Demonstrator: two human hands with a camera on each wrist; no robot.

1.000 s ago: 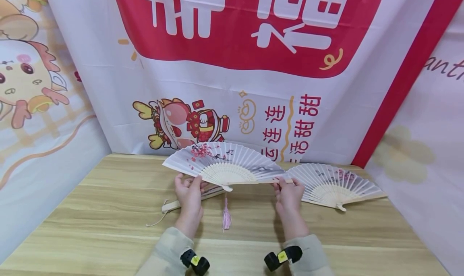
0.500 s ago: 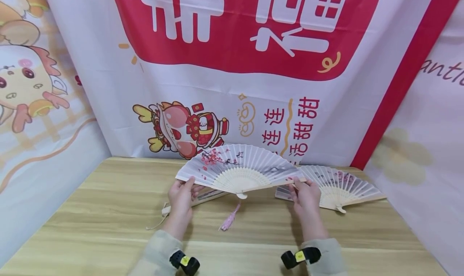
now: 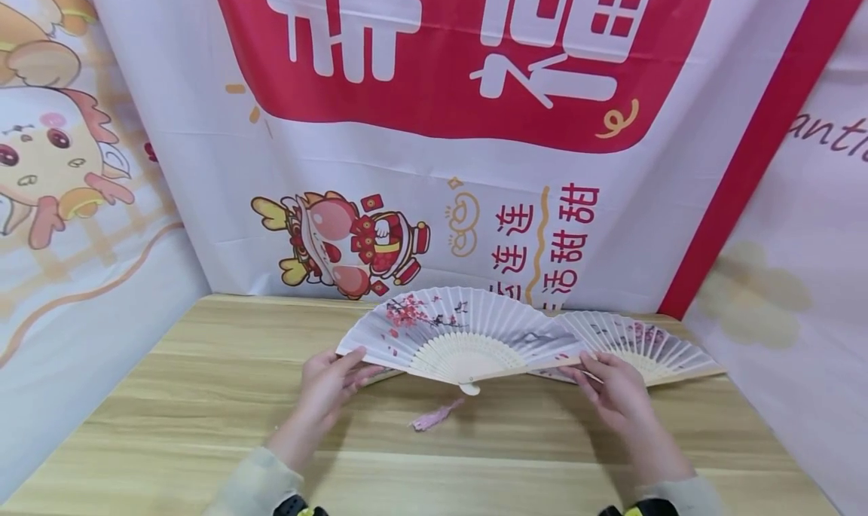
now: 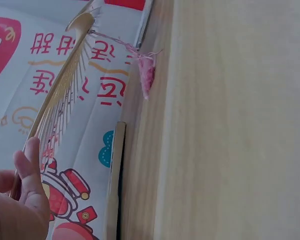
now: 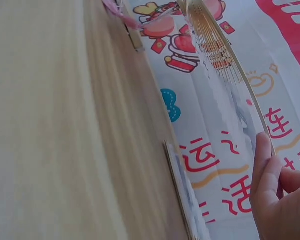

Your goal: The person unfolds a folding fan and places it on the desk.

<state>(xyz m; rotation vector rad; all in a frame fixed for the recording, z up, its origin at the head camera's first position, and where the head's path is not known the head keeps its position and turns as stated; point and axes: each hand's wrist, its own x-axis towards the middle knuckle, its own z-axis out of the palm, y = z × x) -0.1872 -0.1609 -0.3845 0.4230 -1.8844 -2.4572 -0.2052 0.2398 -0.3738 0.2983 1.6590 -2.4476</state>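
A spread folding fan [image 3: 468,335], white and grey with pink blossoms and pale ribs, is held up above the table between both hands. My left hand [image 3: 324,384] pinches its left end stick between thumb and fingers. At the other end my right hand [image 3: 613,388] pinches the right end stick. The pink tassel [image 3: 437,416] hangs from the pivot and trails near the table. In the left wrist view the fan [image 4: 60,90] appears nearly edge-on, clear of the wood. Thumb and fingers of the right hand [image 5: 277,192] close on the stick in the right wrist view.
A second open fan [image 3: 651,343] lies at the back right, partly covered by the held fan and right hand. A folded fan [image 4: 116,175] lies on the wooden table [image 3: 434,471] behind the left hand. A printed cloth backdrop [image 3: 380,154] rises along the table's back edge.
The fan has moved right and lower in the head view, and its ends have spread slightly farther apart. Both hands keep their pinch on it; the tassel now lies more sideways.
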